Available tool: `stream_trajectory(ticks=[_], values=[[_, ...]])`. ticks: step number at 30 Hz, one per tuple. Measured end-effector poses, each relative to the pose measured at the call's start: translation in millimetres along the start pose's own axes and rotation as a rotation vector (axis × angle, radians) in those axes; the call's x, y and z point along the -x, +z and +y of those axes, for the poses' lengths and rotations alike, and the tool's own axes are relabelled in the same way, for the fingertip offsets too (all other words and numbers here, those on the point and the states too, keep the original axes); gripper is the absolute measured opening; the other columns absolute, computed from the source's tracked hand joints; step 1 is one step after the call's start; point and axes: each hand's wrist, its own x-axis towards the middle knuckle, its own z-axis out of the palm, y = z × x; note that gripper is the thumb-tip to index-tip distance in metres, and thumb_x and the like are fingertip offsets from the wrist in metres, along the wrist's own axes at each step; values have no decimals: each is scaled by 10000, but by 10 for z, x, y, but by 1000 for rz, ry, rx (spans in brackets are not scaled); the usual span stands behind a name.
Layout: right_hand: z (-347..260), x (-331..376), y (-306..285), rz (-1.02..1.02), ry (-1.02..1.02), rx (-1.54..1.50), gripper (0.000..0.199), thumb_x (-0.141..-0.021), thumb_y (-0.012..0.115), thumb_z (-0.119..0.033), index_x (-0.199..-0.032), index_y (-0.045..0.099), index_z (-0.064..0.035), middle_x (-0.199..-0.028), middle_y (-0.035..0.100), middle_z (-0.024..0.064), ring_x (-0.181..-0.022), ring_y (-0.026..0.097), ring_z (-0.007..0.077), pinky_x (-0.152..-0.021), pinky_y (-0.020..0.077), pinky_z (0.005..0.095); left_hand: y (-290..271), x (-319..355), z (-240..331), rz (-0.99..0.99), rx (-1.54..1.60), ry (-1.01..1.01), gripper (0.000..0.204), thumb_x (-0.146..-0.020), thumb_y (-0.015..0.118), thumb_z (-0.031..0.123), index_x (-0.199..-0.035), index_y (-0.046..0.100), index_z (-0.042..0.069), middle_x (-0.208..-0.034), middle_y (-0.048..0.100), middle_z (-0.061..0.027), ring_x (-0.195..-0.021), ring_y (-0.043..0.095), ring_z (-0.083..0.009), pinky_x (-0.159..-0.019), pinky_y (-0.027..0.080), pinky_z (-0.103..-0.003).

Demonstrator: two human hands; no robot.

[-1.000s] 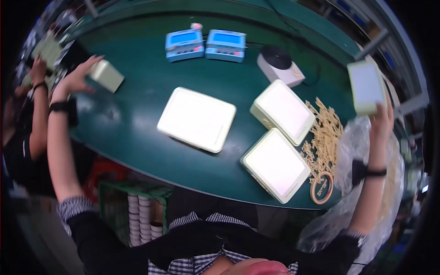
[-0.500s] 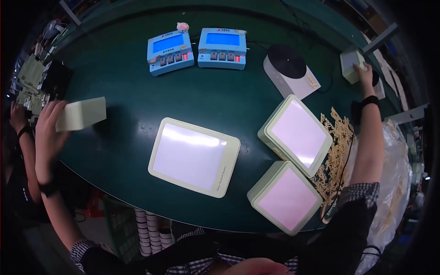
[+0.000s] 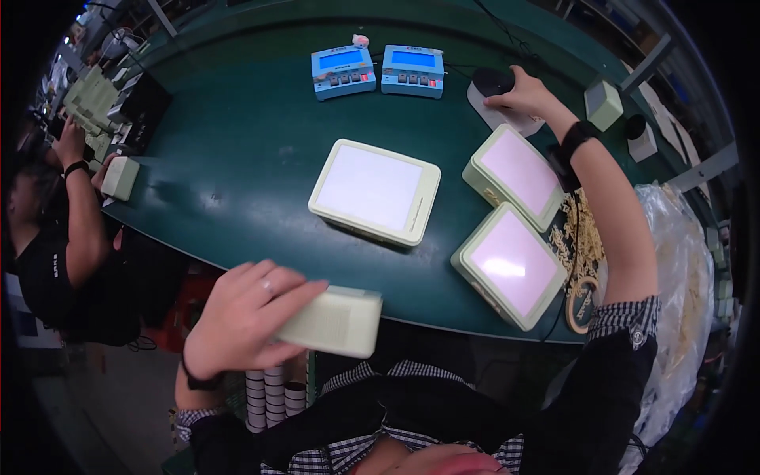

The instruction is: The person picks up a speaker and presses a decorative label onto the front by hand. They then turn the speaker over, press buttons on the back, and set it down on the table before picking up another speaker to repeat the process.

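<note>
My left hand (image 3: 252, 317) is closed around a pale green block-shaped case (image 3: 336, 321), held above the table's near edge. My right hand (image 3: 524, 93) reaches to the far right, fingers and thumb curled at a black disc (image 3: 491, 80) on a white base (image 3: 484, 109); the palm hides part of it. Between my arms lies a pale green flat box (image 3: 431, 202) with a white panel. Two more pale green boxes with pinkish-white panels, a farther one (image 3: 518, 170) and a nearer one (image 3: 511, 265), rest touching at the right.
Two light blue devices with screens, left (image 3: 343, 73) and right (image 3: 412, 71), stand at the back. Tan cut-out pieces (image 3: 582, 237) are piled by my right forearm, near clear plastic sheeting (image 3: 673, 301). A small pale green box (image 3: 603, 105) stands far right. A co-worker's hand holds a pale box (image 3: 120, 178) at left.
My left hand has brought the pale green case from the far left to close in front of me. My right hand has left the small box at far right and moved to the black disc.
</note>
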Motion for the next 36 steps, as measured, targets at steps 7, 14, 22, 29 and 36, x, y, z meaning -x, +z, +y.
stream_trajectory(ticks=[7, 14, 22, 29, 36], values=[[-21, 345, -329, 155, -64, 142, 1083, -597, 809, -485, -1436, 350, 24, -1214, 617, 284, -1102, 634, 377, -941, 512, 385, 534, -399, 33, 357, 7, 40, 644, -677, 805, 331, -1230, 616, 60, -1034, 605, -84, -895, 593, -286, -754, 480, -391], [599, 1626, -1350, 831, -408, -1132, 691, -896, 605, -384, -1471, 356, -91, -1281, 596, 145, -1187, 576, 278, -979, 483, 420, 579, -438, 73, 362, -17, 42, 652, -676, 817, 342, -1237, 616, 77, -1045, 610, -90, -916, 595, -289, -780, 478, -389], [632, 4349, -542, 418, -547, -2143, 711, -957, 495, -418, -1529, 251, -75, -1543, 267, 228, -1409, 287, 433, -1163, 129, 636, 423, -594, 112, 192, -96, 67, 663, -712, 805, 300, -1291, 576, 74, -1114, 601, -107, -1022, 570, -319, -904, 445, -413], [510, 4961, 402, 484, -208, -2310, 867, -886, 531, -544, -1516, 244, -22, -1496, 323, 255, -1336, 380, 419, -1115, 288, 581, -288, -1203, 775, -36, -280, 286, 642, -749, 780, 243, -1317, 542, 62, -1177, 577, -133, -1122, 527, -343, -1006, 389, -443], [456, 5048, 732, 752, -178, -2464, 860, -869, 525, -499, -1516, 240, -9, -1503, 329, 276, -1339, 407, 432, -1078, 359, 577, 421, -2257, 1082, -410, -138, 559, 820, -687, 837, 289, -1362, 467, 8, -1358, 515, -186, -1263, 482, -348, -1033, 424, -436]])
